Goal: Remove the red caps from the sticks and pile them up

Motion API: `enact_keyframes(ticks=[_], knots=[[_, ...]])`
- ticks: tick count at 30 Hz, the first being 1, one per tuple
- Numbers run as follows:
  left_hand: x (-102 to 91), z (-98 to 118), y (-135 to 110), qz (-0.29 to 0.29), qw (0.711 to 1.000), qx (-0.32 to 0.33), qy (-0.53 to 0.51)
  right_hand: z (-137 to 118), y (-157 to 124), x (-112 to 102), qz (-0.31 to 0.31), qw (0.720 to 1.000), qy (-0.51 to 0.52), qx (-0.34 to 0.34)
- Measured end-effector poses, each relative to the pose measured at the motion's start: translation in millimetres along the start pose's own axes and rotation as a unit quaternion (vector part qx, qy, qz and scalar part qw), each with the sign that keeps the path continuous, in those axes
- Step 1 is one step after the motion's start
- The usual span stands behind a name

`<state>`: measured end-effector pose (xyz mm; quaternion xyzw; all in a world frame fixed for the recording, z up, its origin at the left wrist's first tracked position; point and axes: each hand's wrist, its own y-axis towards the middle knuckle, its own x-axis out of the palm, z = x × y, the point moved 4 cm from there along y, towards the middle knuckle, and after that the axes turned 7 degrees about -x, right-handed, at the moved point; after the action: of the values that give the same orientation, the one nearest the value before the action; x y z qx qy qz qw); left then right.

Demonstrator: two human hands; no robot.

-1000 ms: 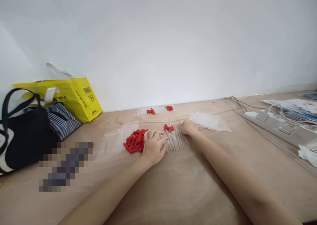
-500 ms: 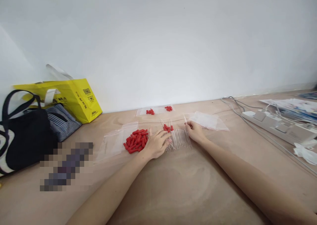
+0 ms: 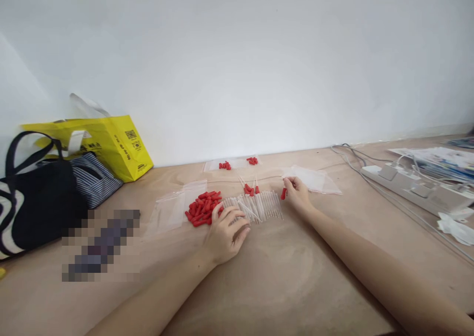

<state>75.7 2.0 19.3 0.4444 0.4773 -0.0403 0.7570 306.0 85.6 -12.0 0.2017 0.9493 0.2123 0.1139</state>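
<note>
My left hand [image 3: 226, 235] lies with fingers apart beside the near left end of a row of thin clear glass tubes [image 3: 264, 206], some under its fingers. Close to its fingertips is a heap of red rubber bulbs [image 3: 203, 208]. At the row's right end, my right hand [image 3: 297, 194] is closed in a pinch on what looks like a glass dropper; its red bulb [image 3: 283, 193] shows below the fingertips, while the tube is barely visible. Just behind the row lie several droppers with red bulbs [image 3: 250, 190], their tubes pointing away from me.
Flat clear plastic bags lie left [image 3: 168, 210] and right [image 3: 314, 179]. Another bag with red-bulbed droppers [image 3: 237, 165] lies near the wall. At left stand a yellow bag [image 3: 129, 153] and a black bag [image 3: 40, 203]; at right, a power strip [image 3: 414, 185] with cables and papers [image 3: 437, 158].
My left hand has drawn back toward me and left, uncovering more of the tubes. My right hand has shifted slightly right; a red bulb now shows below its fingers, where a tube pointed up before.
</note>
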Motion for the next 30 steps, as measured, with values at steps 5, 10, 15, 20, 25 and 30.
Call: enact_keyframes(ticks=[5,10,15,20,25,30], knots=[[-5.8,-4,2,0.02,0.998,-0.055,0.0,-26,-31,2,-0.025,0.993,0.114,-0.031],[-5.1,4,2,0.02,0.998,-0.058,-0.002,-53,-74,24,-0.164,0.973,0.156,-0.049],[-7.9,10,-5,0.018,1.0,-0.025,-0.008,-62,-83,29,-0.26,0.955,0.102,-0.097],[-24.1,-6,-16,0.038,0.997,-0.062,0.017,-58,-64,15,-0.261,0.933,-0.127,-0.211],[-29.7,-26,-20,0.039,0.992,-0.112,0.047,-62,-67,29,-0.275,0.867,-0.284,-0.305],[-26.0,-29,-19,0.021,0.991,-0.126,0.046,-58,-67,50,-0.247,0.875,-0.277,-0.31]])
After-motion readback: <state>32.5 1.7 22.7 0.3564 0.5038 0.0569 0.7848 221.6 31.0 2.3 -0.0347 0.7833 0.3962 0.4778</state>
